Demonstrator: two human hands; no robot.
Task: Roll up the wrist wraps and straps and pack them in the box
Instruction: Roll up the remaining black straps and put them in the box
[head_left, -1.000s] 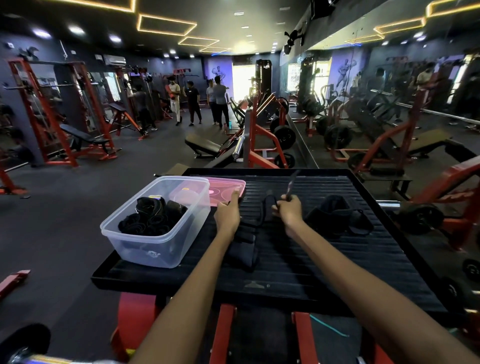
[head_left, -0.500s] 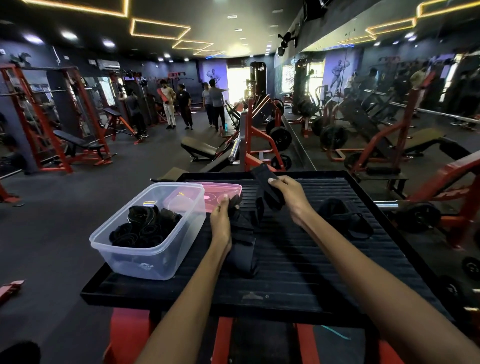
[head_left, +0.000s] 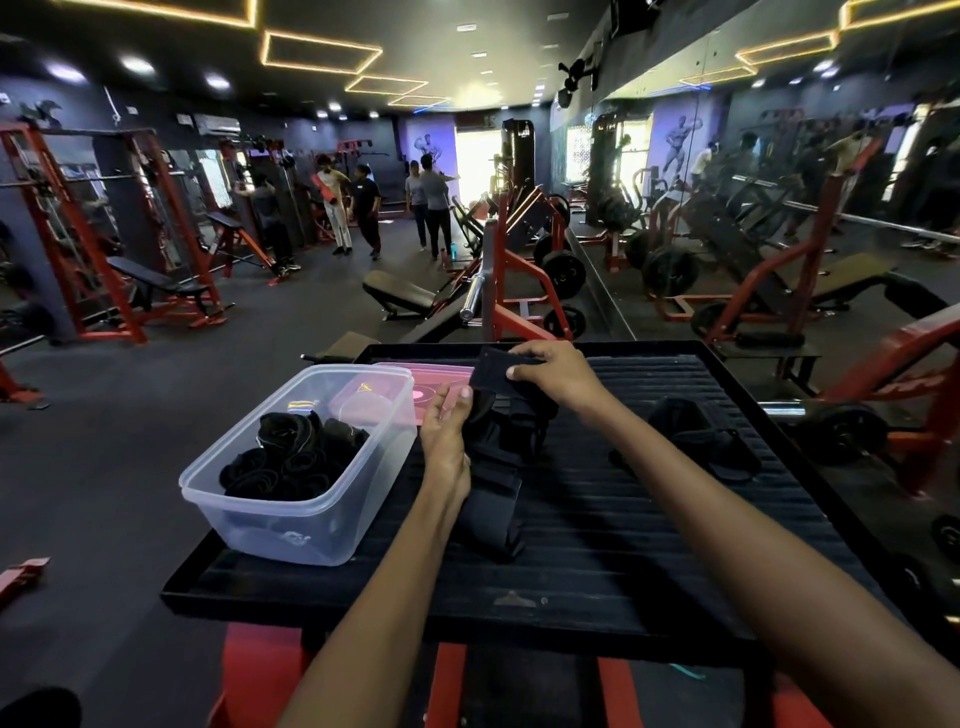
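Fingers of both hands, left hand (head_left: 447, 436) and right hand (head_left: 558, 376), pinching one black wrap (head_left: 496, 371); one clear box (head_left: 306, 467) alongside.

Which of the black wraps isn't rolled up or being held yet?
The loose wrap lying alone on the platform's right side. The others are rolled up in the box or gripped by both hands at the middle.

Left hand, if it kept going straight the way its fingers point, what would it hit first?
Probably the pink lid lying behind the clear box; the left hand points up-table toward it, though depth is uncertain.
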